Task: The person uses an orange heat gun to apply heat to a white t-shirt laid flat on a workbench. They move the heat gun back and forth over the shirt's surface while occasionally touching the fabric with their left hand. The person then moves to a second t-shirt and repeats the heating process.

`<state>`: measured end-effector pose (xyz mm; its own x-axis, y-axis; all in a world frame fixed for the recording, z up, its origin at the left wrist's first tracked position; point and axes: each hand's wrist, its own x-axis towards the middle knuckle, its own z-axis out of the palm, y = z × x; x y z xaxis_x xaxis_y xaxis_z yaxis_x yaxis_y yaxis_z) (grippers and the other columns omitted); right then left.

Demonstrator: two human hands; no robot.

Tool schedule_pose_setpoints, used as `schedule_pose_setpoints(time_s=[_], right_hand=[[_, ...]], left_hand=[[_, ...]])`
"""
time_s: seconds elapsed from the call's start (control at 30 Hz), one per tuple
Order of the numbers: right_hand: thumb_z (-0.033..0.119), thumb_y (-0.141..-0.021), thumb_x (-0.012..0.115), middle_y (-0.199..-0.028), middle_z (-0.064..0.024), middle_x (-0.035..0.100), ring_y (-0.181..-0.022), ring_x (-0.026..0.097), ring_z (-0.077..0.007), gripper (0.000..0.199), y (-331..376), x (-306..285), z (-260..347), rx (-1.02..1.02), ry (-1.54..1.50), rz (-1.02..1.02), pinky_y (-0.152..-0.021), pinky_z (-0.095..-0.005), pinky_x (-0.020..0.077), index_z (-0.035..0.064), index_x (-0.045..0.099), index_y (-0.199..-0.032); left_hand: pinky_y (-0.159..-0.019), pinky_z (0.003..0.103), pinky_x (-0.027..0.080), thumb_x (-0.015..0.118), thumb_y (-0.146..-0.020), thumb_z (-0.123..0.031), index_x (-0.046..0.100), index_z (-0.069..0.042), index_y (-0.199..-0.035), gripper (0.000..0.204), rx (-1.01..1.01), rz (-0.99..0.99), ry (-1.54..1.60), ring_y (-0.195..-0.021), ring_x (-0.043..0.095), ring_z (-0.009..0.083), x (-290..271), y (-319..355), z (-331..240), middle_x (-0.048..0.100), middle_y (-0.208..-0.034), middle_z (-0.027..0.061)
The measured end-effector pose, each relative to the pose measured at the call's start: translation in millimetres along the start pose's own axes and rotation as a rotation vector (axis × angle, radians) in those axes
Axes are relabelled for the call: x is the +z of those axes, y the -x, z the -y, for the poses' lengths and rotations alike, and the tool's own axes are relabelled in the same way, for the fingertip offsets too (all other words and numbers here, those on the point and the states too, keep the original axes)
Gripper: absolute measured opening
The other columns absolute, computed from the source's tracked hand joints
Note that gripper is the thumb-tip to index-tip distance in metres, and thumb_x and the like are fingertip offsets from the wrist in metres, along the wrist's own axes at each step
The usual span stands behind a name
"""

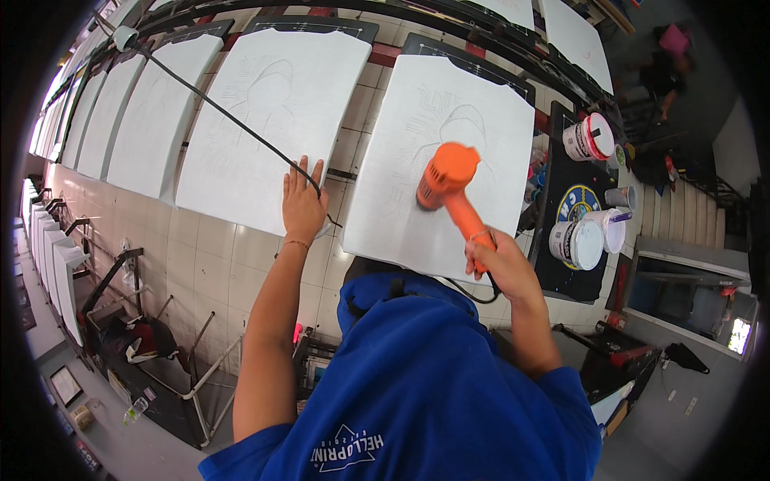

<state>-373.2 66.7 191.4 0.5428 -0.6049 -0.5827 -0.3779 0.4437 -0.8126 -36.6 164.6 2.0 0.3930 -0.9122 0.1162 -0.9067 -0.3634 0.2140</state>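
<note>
My right hand [509, 268] grips the handle of an orange hair dryer [455, 164], its fingers wrapped round it. The dryer hangs over a white cloth panel [385, 188] with a faint grey line drawing on it. A dark shadow lies under its barrel, and its cord loops below my hand. My left hand [304, 200] lies with its fingers spread at the near right corner of the neighbouring white panel [228, 152], which bears a similar faint drawing. A black cable [241, 124] crosses that panel and runs over or between my left fingers; I cannot tell which.
More white panels [132, 136] stand in a row to the left. On the right, a black board [553, 276] bears a paint bucket with a red rim [584, 138] and white tubs [576, 244]. A metal rail [449, 36] runs behind. Someone [666, 76] is at the far right.
</note>
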Motion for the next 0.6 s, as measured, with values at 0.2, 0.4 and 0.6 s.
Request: schedule_pose_setpoints(time_s=[0.2, 0.4, 0.6], right_hand=[[0.023, -0.092, 0.060, -0.077, -0.0033, 0.058, -0.064, 0.058, -0.0106, 0.025, 16.2, -7.1, 1.2, 0.060, 0.012, 0.011, -0.054, -0.0237, 0.0458, -0.0004, 0.056, -0.099], [0.022, -0.089, 0.059, -0.075, -0.0034, 0.057, -0.064, 0.057, -0.0103, 0.023, -5.4, -9.3, 6.5, -0.070, 0.001, -0.162, -0.056, -0.0245, 0.0460, 0.0005, 0.056, -0.098], [0.023, -0.090, 0.059, -0.075, -0.0032, 0.058, -0.064, 0.058, -0.0106, 0.024, 28.7, -21.9, -4.3, 0.077, 0.002, -0.043, -0.053, -0.0245, 0.0454, 0.0002, 0.056, -0.097]], left_hand=[[-0.117, 0.046, 0.023, 0.053, -0.089, -0.019, 0.039, -0.016, -0.147, 0.060, -0.003, -0.003, -0.007, -0.141, 0.028, 0.0367, 4.7, -0.2, 0.7, 0.032, -0.153, 0.0164], [-0.117, 0.046, 0.023, 0.052, -0.089, -0.019, 0.040, -0.016, -0.147, 0.059, 0.001, -0.012, -0.011, -0.141, 0.029, 0.0358, 3.5, -0.3, -1.1, 0.032, -0.153, 0.0160], [-0.116, 0.048, 0.023, 0.053, -0.088, -0.016, 0.041, -0.014, -0.146, 0.059, 0.014, -0.027, 0.004, -0.141, 0.028, 0.0374, 4.1, 1.0, -0.3, 0.032, -0.152, 0.0179]])
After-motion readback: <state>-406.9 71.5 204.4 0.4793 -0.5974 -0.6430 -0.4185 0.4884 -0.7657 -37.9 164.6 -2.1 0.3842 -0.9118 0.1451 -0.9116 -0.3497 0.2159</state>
